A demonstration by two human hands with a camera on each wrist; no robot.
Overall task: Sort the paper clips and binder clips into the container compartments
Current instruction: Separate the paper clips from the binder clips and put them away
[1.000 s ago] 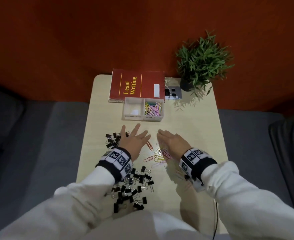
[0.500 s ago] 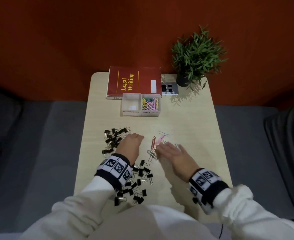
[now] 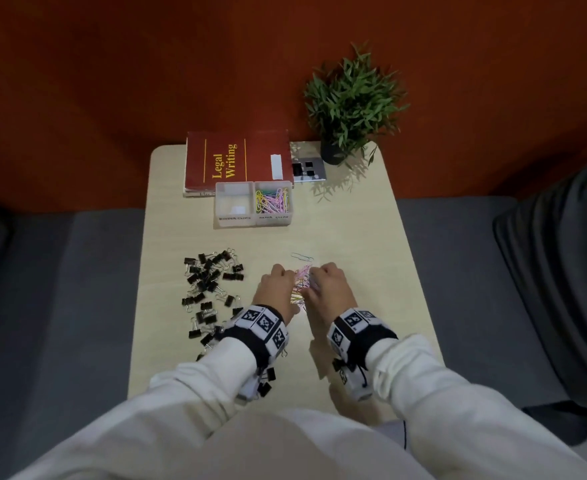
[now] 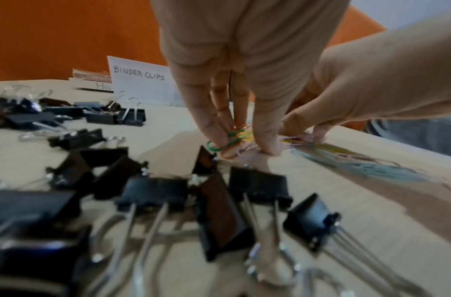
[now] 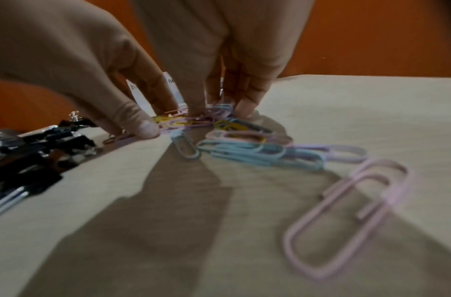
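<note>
Loose coloured paper clips lie in a small heap mid-table between my two hands. My left hand points its fingers down and pinches a bunch of them between thumb and fingers. My right hand curls its fingertips onto the same heap from the right, with more paper clips trailing toward the wrist. Black binder clips are scattered left of my left hand and under its wrist. The clear container stands further back: its left compartment holds no clips, its right one holds paper clips.
A red book lies behind the container, with a grey plate and a potted plant at the back right. One paper clip lies just beyond the hands. Grey cushions flank the small table.
Both hands were spread flat and apart on the table. They have drawn together, raking the paper clips into one heap, and their fingers have curled onto it.
</note>
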